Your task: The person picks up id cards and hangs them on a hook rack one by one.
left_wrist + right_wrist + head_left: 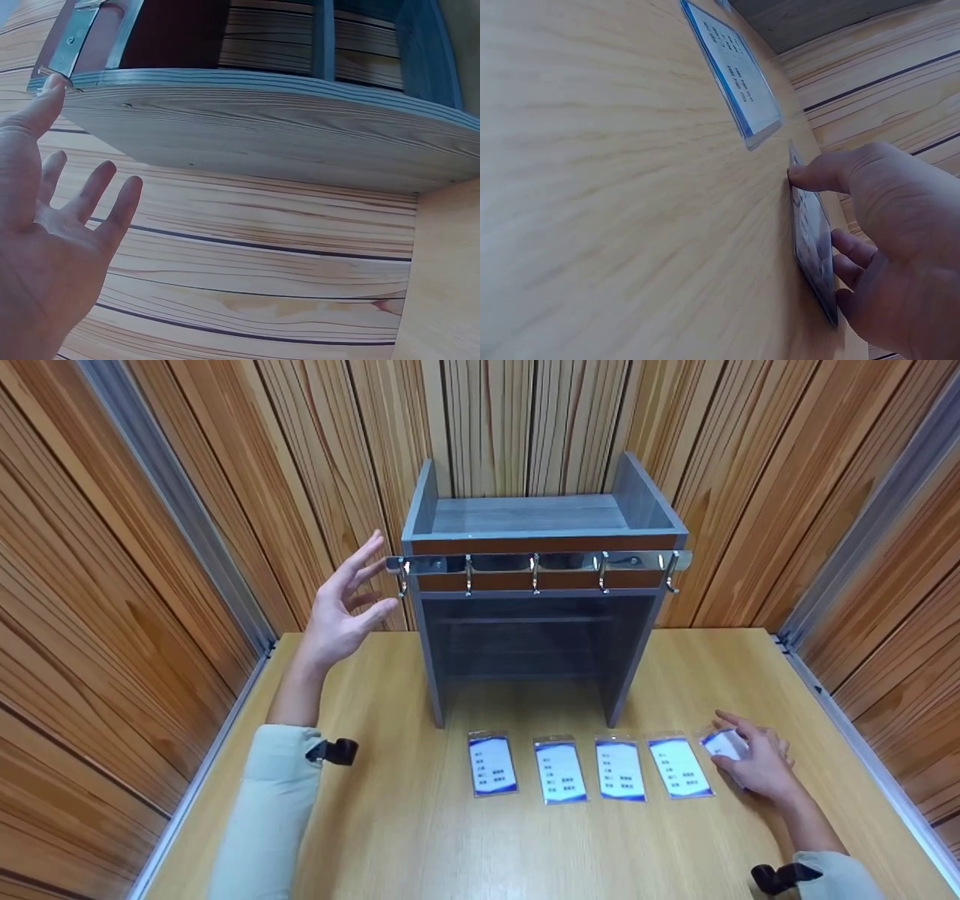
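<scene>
My left hand [341, 615] is raised beside the left end of a metal hook rail [502, 563], its fingers spread and holding nothing. In the left wrist view the thumb [41, 109] overlaps the end hook. My right hand [765, 765] grips a white and blue badge card [724, 744] at the right end of a row. Its thumb is at one long edge and its fingers at the other, as the right wrist view shows. The hand covers much of this badge [811, 232], which lies close over the table.
Several similar badge cards [621, 769] lie to the left on the wooden table [420, 840]. Behind them stands a grey shelf unit [427, 660], with the rail across its upper front. Wood-panelled walls [150, 622] enclose the table at the back and sides.
</scene>
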Available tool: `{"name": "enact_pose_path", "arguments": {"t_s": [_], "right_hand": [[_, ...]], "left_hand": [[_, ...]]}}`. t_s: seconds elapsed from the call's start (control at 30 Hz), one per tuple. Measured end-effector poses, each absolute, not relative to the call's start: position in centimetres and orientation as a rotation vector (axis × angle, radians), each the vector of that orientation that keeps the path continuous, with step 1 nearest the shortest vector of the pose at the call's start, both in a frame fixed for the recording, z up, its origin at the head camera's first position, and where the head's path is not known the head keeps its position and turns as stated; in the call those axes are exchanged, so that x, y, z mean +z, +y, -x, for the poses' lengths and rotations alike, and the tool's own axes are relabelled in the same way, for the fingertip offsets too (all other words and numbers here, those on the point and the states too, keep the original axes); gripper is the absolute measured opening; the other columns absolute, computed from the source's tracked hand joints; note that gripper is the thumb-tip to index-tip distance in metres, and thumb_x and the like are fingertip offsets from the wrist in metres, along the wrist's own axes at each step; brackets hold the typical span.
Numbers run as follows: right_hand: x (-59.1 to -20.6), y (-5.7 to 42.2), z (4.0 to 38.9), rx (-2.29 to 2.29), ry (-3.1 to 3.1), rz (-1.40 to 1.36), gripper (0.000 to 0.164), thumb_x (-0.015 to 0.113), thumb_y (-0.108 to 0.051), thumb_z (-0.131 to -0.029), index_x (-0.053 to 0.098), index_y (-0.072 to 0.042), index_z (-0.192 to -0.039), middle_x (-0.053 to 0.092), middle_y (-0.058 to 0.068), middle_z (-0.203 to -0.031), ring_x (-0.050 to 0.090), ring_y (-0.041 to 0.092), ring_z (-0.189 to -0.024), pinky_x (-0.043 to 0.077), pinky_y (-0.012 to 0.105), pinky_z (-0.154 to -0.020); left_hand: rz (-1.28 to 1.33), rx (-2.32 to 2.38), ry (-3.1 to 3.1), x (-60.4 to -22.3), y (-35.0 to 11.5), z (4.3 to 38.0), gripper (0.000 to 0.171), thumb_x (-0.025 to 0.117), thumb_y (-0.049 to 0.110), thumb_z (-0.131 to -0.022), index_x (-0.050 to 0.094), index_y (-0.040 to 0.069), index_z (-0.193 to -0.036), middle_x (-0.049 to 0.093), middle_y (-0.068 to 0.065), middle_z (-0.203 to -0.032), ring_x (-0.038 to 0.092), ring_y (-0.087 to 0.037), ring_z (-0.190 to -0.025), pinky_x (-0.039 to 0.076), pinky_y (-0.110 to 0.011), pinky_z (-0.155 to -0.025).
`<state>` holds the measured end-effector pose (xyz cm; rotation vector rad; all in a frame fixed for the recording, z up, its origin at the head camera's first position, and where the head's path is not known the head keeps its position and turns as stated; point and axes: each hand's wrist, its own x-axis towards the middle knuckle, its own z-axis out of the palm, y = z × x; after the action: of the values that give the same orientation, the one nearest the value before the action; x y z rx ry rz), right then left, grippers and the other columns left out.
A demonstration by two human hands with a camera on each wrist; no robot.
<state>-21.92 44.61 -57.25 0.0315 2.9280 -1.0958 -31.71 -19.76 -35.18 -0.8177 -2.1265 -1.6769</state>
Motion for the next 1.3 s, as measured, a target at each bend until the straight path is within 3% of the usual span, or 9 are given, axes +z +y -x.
{"name": "enact_pose_path", "arguments": {"t_s": [0.33,0.53,0.8,1.03,1.3], "right_hand": [[-56.8,44.0,21.7,-1.103,2.943,0.033,0.079,0.075,-0.007,-0.103,0.039,-0.008,-0.173,0.027,0.048,-0.159,0.024,0.067,-0.14,0.023,0.082,-0.104],[-56.8,44.0,21.6,-1.024,2.989,0.054,0.075,0.079,-0.008,-0.101,0.047,-0.007,-0.169,0.034,0.044,-0.16,0.031,0.062,-0.138,0.033,0.07,-0.1],[-56.9,44.2,22.0,-0.951,3.015,0.009,0.089,0.081,-0.016,-0.101,0.033,0.002,-0.173,0.035,0.049,-0.161,0.027,0.063,-0.138,0.031,0.069,-0.102],[-57.0,44.3,22.0,-0.886,3.03,0.031,0.091,0.082,-0.024,-0.102,0.032,-0.005,-0.176,0.043,0.043,-0.161,0.04,0.06,-0.137,0.032,0.055,-0.096],[-56.5,44.3,22.1,-0.904,3.018,0.058,0.094,0.082,-0.022,-0.102,0.029,-0.008,-0.178,0.047,0.039,-0.157,0.048,0.059,-0.136,0.036,0.068,-0.101]], "left_hand": [[0.851,-1.721,-2.089,-34.1,-19.7,32.0,0.073,0.07,-0.005,-0.105,0.042,0.004,-0.172,0.031,-0.008,-0.188,0.048,-0.04,-0.165,0.047,-0.069,-0.129],[0.854,-1.74,-2.082,-33.4,-19.3,32.0,0.069,0.068,-0.004,-0.107,0.044,0.005,-0.171,0.033,-0.006,-0.188,0.049,-0.039,-0.165,0.047,-0.064,-0.13],[0.844,-1.751,-2.096,-32.8,-18.8,32.1,0.068,0.067,-0.004,-0.107,0.045,0.006,-0.171,0.034,-0.005,-0.188,0.049,-0.038,-0.165,0.051,-0.059,-0.128],[0.856,-1.737,-2.134,-32.4,-18.3,32.3,0.065,0.067,0.0,-0.109,0.046,0.006,-0.17,0.035,-0.001,-0.188,0.052,-0.035,-0.163,0.05,-0.064,-0.128],[0.866,-1.722,-2.168,-32.1,-17.8,32.4,0.062,0.066,0.001,-0.11,0.05,0.009,-0.169,0.035,-0.001,-0.187,0.052,-0.036,-0.162,0.048,-0.066,-0.129]]}}
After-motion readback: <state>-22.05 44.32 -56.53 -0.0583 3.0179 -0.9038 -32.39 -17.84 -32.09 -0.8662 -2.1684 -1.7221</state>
